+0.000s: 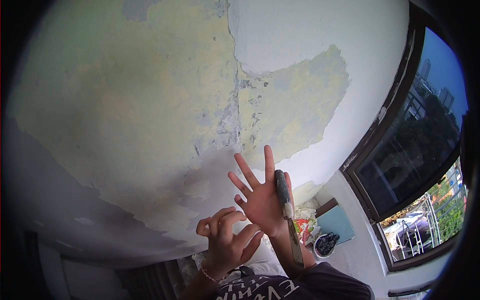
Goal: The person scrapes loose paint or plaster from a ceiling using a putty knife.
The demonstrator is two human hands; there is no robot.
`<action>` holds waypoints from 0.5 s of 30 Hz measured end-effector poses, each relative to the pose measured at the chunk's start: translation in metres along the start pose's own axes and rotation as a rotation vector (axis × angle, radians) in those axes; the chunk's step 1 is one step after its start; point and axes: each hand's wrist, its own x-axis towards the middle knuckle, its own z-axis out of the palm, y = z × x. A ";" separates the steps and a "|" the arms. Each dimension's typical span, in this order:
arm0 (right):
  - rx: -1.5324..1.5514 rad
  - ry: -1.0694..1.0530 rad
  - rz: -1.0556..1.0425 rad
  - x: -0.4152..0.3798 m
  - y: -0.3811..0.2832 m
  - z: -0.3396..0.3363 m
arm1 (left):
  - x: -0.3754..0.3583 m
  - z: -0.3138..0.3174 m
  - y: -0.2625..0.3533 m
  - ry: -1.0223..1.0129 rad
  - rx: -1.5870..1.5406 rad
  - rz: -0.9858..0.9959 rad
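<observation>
My right hand [265, 205] is raised palm toward me, with its fingers spread. A scraper [285, 200] with a dark, worn handle is held between its thumb and palm, its metal blade pointing down along the forearm. My left hand [227, 237], with a beaded bracelet [212, 276] at the wrist, is beside the right palm's heel. Its fingers are curled, and the thumb and index tips come together with nothing visible between them. Behind both hands is a wall [125, 110] with peeled paint, greenish bare patches and a vertical crack.
A dark-framed window [410, 145] is at the right, partly open onto railings and plants. Below it are a white bucket [318, 248] with a black plastic bag [327, 243], a light-blue panel [337, 223] and scattered debris [306, 225]. Dark steps [160, 280] show at the bottom.
</observation>
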 end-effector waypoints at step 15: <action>0.029 0.402 0.097 -0.039 0.047 -0.023 | -0.020 0.025 -0.008 0.432 -0.728 -0.562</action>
